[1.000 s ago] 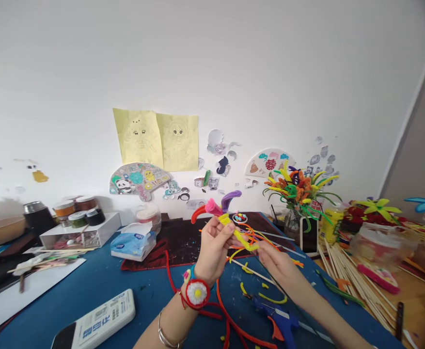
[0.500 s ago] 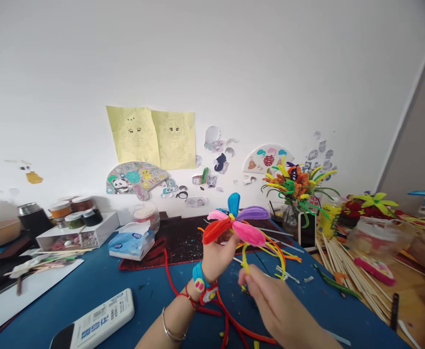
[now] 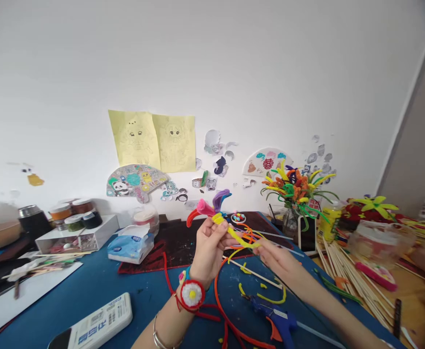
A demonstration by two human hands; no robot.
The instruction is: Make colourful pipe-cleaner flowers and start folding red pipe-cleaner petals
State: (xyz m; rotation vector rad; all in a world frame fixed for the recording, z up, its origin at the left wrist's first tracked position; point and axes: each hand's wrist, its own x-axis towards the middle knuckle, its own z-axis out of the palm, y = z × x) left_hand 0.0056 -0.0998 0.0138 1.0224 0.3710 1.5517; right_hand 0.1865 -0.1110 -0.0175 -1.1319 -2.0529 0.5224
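Now, a pipe-cleaner flower (image 3: 207, 208) is grasped by the left hand (image 3: 209, 249), and its yellow stem (image 3: 239, 237) is pinched by the right hand (image 3: 275, 259), above the blue worktop (image 3: 88, 286); a glue gun (image 3: 275, 315) is lying below, a tissue box (image 3: 130, 247) beside, and yellow drawings (image 3: 152, 140) are fixed on the white wall (image 3: 212, 72).

The one camera, worn on the person's head, looked forward and down across a blue desk mat (image 3: 88, 276) toward a white wall (image 3: 212, 63). It sat close above the left hand (image 3: 209, 252) and right hand (image 3: 277, 261), which showed low in frame, with the wall farther off.
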